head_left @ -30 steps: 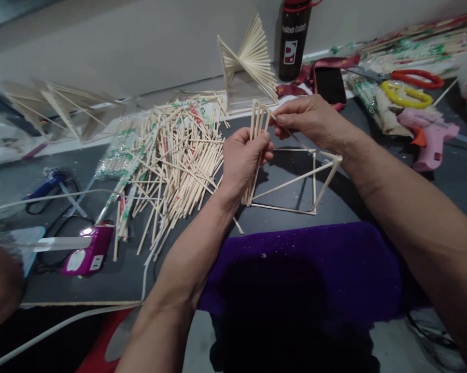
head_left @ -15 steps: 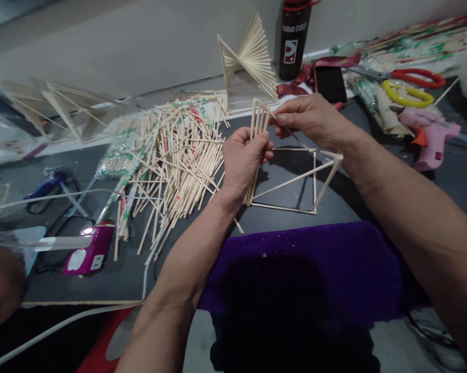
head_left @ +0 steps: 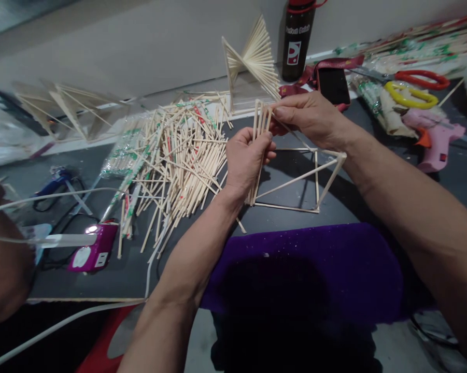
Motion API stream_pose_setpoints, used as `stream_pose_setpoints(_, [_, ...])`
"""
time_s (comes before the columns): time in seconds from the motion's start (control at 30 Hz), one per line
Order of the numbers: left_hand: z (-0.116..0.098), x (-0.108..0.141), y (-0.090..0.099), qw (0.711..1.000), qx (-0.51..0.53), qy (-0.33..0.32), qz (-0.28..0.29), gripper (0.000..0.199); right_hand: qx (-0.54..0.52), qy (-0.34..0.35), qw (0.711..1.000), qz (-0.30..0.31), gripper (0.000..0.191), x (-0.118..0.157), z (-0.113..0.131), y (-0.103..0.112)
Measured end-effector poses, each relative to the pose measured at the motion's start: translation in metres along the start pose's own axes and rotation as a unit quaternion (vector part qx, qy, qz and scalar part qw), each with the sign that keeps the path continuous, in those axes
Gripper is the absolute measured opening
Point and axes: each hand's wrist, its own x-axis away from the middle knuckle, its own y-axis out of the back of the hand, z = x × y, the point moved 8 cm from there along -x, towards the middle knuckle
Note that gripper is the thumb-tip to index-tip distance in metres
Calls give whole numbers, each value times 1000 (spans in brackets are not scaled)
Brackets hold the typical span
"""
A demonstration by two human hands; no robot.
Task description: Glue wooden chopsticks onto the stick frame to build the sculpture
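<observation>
A wooden stick frame (head_left: 286,206) stands on the dark table, with several upright sticks along its left side. My left hand (head_left: 246,158) is closed round those uprights, its thumb pressed on them below their tops. At the frame's upper corner, my right hand (head_left: 301,116) pinches the end of a thin stick (head_left: 295,135) that slants down toward the frame's far right side. The pinching fingertips partly hide that end. Left of my left hand lies a heap of loose wooden chopsticks (head_left: 190,171), some in printed wrappers.
A finished-looking twisted stick model (head_left: 256,62) stands behind, near a dark bottle (head_left: 297,41). Scissors (head_left: 412,93), a phone (head_left: 333,85) and a pink glue gun (head_left: 431,134) lie right. A purple power adapter (head_left: 95,248), cables and another person's arm (head_left: 3,259) are left. Purple cloth (head_left: 303,259) edges the front.
The view has shifted slightly, so most things appear a little farther right. Both hands keep their grips, and the right fingers stay at the frame's top corner.
</observation>
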Motion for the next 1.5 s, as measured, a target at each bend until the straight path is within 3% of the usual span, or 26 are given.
stream_pose_setpoints(0.37, [3,-3,0,999,37,-21,16,18,-50,38,998,26,42,-12,-8,-3])
stream_pose_setpoints(0.77, [-9,-6,6,999,16,-46,14,16,-14,34,999,1,30,-13,-7,0])
stream_pose_setpoints(1.07, [-12,-6,5,998,-7,-57,33,20,-24,22,999,-6,32,-10,-8,3])
stream_pose_setpoints(1.3, [-12,-5,4,998,-21,-46,27,20,-1,52,999,-14,38,-10,-5,4])
stream_pose_setpoints(1.5, [-11,-6,5,998,-23,-50,25,20,9,46,999,-18,33,-9,-5,3])
